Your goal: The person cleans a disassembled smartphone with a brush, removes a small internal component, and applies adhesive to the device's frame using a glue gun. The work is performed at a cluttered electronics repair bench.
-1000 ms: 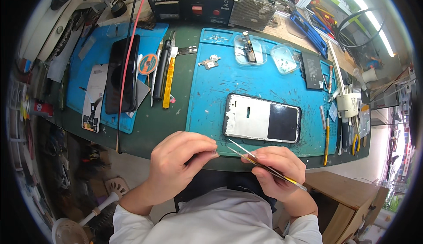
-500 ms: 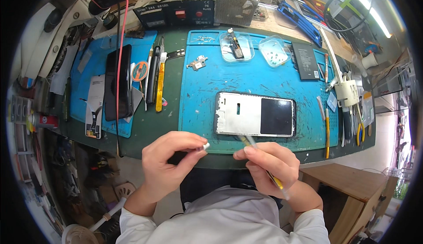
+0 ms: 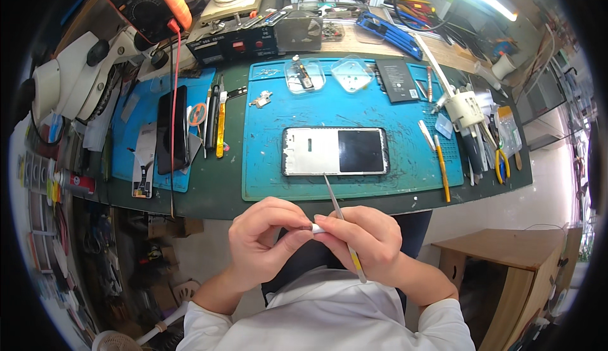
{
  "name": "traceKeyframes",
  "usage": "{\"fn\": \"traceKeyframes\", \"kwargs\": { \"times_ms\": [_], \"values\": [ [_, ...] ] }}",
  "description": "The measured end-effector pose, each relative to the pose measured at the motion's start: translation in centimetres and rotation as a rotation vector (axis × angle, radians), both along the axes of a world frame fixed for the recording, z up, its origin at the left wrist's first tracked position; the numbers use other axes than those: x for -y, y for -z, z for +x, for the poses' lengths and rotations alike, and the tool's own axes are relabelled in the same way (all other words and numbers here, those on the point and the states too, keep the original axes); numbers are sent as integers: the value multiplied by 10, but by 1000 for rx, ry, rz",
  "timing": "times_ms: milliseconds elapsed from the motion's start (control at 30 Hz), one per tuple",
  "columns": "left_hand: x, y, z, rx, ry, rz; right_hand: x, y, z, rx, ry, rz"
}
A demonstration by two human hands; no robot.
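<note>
My left hand (image 3: 263,234) pinches a small white piece (image 3: 317,229), perhaps cotton, between thumb and fingertips. My right hand (image 3: 370,240) meets it, its fingertips also on the white piece. Slim pointed tweezers (image 3: 334,196), grey with a yellow part, lie in my right hand with the tip pointing away from me. Beyond both hands, an opened phone frame (image 3: 310,158), silver on the left with a black area on the right, lies flat on the blue mat (image 3: 266,186). Neither hand touches it.
Clear boxes (image 3: 352,75) of small parts and a black battery (image 3: 397,80) stand at the mat's far side. A dark phone (image 3: 171,129) lies left. Tools in a white holder (image 3: 464,109) stand right. A red cable (image 3: 175,85) hangs from a multimeter (image 3: 136,6).
My hands have come together, the right moving left until its fingertips reach the white piece. The tweezers have turned steeper. The whole view has shifted, showing more of the bench's back.
</note>
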State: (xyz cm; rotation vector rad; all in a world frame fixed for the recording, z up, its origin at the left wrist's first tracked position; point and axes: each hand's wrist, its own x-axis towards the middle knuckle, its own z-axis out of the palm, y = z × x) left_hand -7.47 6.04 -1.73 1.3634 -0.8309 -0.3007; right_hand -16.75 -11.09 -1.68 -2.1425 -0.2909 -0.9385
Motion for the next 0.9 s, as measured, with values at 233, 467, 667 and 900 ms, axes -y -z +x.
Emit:
{"fn": "traceKeyframes", "kwargs": {
  "times_ms": [233,467,667,900],
  "values": [
    [12,15,-27,-361,-17,-162,-3,-4,-24,0,181,-128],
    [-1,5,-15,-260,-30,-230,18,-17,-38,-66,223,7],
    [0,6,-17,-441,3,-368,43,-23,-27,-39,445,-38],
    [0,9,-16,-430,42,-329,78,-11,-13,-276,747,-415]
  ]
}}
